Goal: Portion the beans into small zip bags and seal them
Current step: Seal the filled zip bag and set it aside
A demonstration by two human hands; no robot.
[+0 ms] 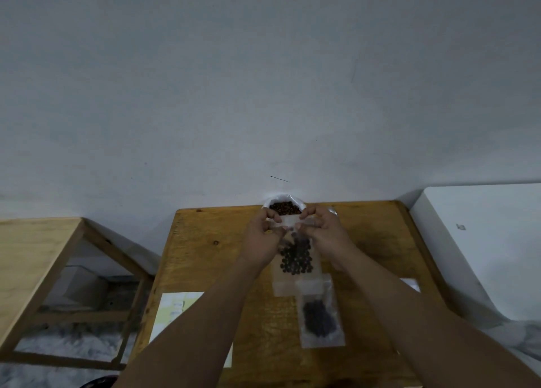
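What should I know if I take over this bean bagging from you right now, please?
Left hand: pinches the top left of the held bag.
Right hand: pinches its top right.
The held bag has beans in it and hangs over the table; I cannot tell if its zip is closed.
Bean supply: white container at the table's far edge.
Done: one filled bag lies flat nearer you.
Left: probably seal the held bag, set it down, then fill more.

Grey wall point(263, 80), wooden table point(205, 241), side bench point(35, 247)
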